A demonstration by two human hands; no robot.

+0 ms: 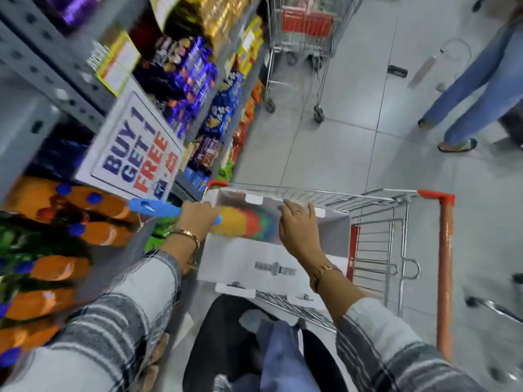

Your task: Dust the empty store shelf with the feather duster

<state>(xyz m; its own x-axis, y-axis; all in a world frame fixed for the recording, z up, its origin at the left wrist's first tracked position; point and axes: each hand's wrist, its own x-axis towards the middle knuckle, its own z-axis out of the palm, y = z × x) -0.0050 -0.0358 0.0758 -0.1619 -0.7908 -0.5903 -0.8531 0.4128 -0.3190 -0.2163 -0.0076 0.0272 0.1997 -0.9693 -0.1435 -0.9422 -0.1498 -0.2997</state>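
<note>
My left hand [198, 219] is closed around the blue handle of the feather duster [243, 223]. Its yellow, orange, green and blue head points right, into the shopping cart [445, 250] in front of me. The handle's free end sticks out left toward the shelving. My right hand [300, 230] hovers with fingers spread over a white box [240, 267] lying in the cart, fingertips at the box's far edge. Both arms wear grey plaid sleeves. No empty shelf can be made out; the shelves in view are stocked.
Grey metal shelving [56, 69] full of snack packs and orange soda bottles [56, 267] runs along the left, with a "BUY 1 GET 1 FREE" sign [133, 154]. A second cart [300, 38] stands ahead. A person in jeans [475, 89] stands at the right on the tiled floor.
</note>
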